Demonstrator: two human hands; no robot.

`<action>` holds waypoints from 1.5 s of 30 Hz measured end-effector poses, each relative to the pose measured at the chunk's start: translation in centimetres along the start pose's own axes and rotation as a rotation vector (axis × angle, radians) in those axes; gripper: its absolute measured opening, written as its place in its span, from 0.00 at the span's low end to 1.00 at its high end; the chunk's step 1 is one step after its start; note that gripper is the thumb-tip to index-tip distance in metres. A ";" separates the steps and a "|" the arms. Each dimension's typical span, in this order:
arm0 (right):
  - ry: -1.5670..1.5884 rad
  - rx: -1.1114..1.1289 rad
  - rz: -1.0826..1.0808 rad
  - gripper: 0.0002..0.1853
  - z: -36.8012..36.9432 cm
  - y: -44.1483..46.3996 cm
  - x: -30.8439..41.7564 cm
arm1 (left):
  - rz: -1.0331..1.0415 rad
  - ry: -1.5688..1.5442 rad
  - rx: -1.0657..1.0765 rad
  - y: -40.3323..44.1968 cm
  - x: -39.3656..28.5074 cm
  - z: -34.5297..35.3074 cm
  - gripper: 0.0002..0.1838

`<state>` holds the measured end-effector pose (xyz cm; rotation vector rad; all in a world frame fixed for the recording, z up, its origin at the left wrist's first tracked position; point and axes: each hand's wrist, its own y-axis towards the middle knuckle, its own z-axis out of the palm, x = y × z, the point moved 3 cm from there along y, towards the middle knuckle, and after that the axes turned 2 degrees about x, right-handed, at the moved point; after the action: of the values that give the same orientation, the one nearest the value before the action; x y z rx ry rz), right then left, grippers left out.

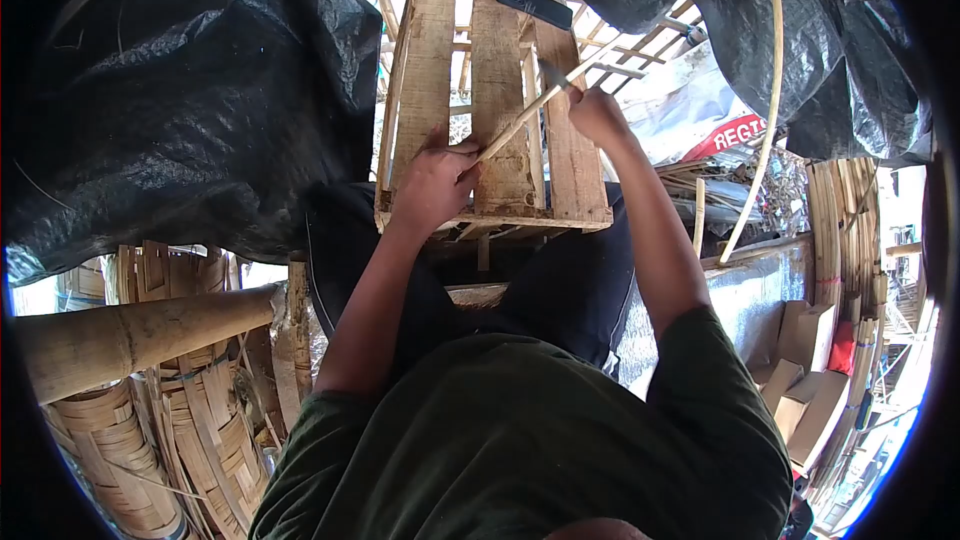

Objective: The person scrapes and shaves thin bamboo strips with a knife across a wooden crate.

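My left hand (434, 185) is closed round the lower end of a thin pale bamboo strip (518, 123), over the slatted wooden table (497, 90). The strip slants up and to the right across the boards. My right hand (598, 118) grips a knife; its handle is mostly hidden in my fist. The dark knife blade (551, 74) points up and left and lies against or just over the strip; I cannot tell whether it touches. A dark phone (535, 6) rests on the far end of the boards.
Black plastic sheeting (200, 90) hangs at left and along the top. A thick bamboo pole (150, 330) crosses at left, above woven bamboo (110, 450). Cardboard boxes (805, 390) and bundled bamboo strips (830, 230) stand at right. A curved bamboo strip (772, 100) hangs at right.
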<state>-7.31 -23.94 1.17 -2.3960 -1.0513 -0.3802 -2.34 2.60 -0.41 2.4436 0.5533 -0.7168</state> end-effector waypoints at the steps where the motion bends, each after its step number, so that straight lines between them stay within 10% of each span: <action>1: -0.023 -0.071 0.010 0.29 0.0 0.5 -0.5 | 0.000 -0.002 0.001 -0.1 -0.2 0.1 0.07; 5: -0.175 -0.144 -0.389 0.29 5.1 -5.0 3.1 | -0.019 0.008 -0.004 -0.2 -0.2 0.0 0.08; 7: 0.032 0.342 -0.094 0.30 2.3 -4.4 3.2 | -0.013 0.014 -0.002 0.0 -0.2 0.0 0.08; 11: -0.062 -0.019 0.012 0.28 0.2 -0.9 1.0 | -0.024 -0.005 0.015 -0.2 -0.1 0.1 0.08; 15: -0.046 0.158 -0.382 0.30 5.3 -7.7 5.6 | 0.030 0.033 -0.044 -0.1 -0.1 -0.2 0.07; 20: 0.028 -0.037 -0.093 0.34 2.4 -1.1 1.8 | -0.046 0.011 -0.008 -0.3 -0.4 -0.2 0.07; 27: 0.048 0.029 -0.411 0.29 6.2 -7.2 5.5 | 0.012 0.049 -0.078 0.0 -0.9 -0.4 0.07; 31: 0.013 -0.119 -0.149 0.26 2.2 -3.1 3.6 | -0.058 0.046 -0.013 -0.3 -0.6 -0.2 0.08; 39: 0.197 -0.334 -0.342 0.24 1.7 -4.8 4.1 | -0.082 0.139 -0.035 -0.3 -1.1 -0.6 0.08; 41: 0.218 -0.060 -0.071 0.25 -0.6 -4.4 3.8 | -0.075 0.114 -0.044 -0.3 -0.7 -0.5 0.08; 45: -0.166 -0.275 -0.167 0.28 -1.2 5.9 -3.2 | -0.098 0.005 -0.049 -0.4 -0.3 -0.1 0.08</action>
<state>-5.08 -30.02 -1.12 -2.6257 -1.3574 -0.4120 -2.78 2.86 -0.30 2.3868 0.6889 -0.7277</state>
